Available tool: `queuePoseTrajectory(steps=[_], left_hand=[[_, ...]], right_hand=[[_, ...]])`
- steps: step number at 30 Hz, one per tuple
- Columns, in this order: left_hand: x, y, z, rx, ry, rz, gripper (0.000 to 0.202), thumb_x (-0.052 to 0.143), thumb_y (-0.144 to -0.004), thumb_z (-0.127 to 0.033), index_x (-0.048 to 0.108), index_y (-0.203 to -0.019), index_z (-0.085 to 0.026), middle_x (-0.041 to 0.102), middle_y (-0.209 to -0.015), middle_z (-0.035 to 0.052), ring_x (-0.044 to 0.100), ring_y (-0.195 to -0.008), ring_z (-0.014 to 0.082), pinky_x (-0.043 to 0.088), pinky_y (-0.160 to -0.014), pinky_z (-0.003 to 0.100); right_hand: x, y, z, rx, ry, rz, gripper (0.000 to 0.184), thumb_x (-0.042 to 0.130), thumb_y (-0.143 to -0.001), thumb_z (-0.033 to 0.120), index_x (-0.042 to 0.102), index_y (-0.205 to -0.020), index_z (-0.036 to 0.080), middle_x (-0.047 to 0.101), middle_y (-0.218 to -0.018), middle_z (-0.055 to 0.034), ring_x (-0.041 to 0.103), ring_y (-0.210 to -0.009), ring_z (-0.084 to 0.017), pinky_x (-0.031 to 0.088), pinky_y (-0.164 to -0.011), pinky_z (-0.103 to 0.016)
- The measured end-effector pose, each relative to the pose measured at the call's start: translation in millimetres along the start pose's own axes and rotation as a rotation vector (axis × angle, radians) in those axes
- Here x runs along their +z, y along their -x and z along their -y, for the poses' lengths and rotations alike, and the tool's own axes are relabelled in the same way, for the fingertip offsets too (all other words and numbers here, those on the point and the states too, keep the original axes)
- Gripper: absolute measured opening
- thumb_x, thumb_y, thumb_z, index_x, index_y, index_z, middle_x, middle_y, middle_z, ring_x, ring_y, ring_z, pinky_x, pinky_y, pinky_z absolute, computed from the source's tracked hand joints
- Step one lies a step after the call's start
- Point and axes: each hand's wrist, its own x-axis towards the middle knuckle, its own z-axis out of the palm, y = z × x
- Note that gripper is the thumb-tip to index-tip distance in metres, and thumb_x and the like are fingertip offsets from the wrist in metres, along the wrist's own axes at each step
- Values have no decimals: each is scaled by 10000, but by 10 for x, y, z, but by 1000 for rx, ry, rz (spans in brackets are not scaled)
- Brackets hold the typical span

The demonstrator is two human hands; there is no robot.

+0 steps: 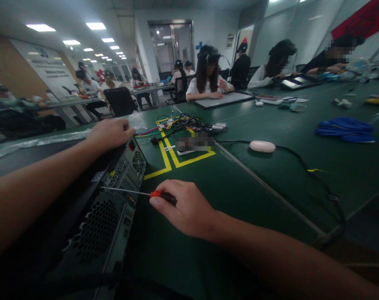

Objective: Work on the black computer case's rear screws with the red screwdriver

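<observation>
You can make out a blue plus sign [198, 45] on the back wall [216, 31], but no words. The white wall sign [47, 73] and red banner [361, 21] are blurry, and the label [97, 176] on your computer [97, 227] is too small to read.

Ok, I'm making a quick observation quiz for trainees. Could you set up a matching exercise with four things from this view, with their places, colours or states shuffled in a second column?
Column one
1. Screwdriver
2. Left hand
3. Oval case
4. Tape marking

Column two
A. Pale pink, on the green table
B. At the upper edge of the desktop computer
C. Yellow, in angled strips
D. Held in the right hand, shaft reaching to the computer's rear panel

Right pairs: 1-D, 2-B, 3-A, 4-C
</observation>
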Motion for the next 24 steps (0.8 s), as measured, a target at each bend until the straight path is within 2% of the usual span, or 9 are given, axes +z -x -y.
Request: queuePoseTrajectory(steps=[6,11,19,24], left_hand=[[2,-2,4,-2,-3,0,564,344,-943,-533,709,-1160,-162,752,-1197,230,704,-1141,394,530,-980,506],[5,-5,5,-3,9,-3,576,345,-945,-521,720,-1172,-149,753,-1188,252,708,-1124,413,534,-966,529],[13,-16,18,-2,-3,-1,616,350,-944,-558,725,-1203,-144,752,-1188,238,699,-1133,400,536,-979,517],[17,-22,26,-15,-17,1,589,350,-956,-532,725,-1188,-142,747,-1194,232,697,-1105,376,540,-972,512]], right_hand=[[-14,2,9,19,-49,14,212,737,-947,366,631,-1047,212,721,-929,-18,662,-793,-170,491,-711,-298],[-2,0,-13,-3,-41,10,141,709,-947,275,604,-1016,213,712,-930,-21,677,-803,-169,507,-722,-297],[-2,4,-18,-28,-2,-3,130,715,-971,307,640,-1028,216,714,-921,-11,649,-793,-159,488,-732,-292],[-13,-10,-38,-64,57,-49,164,715,-1000,366,711,-1006,202,748,-956,-32,680,-859,-175,488,-808,-308]])
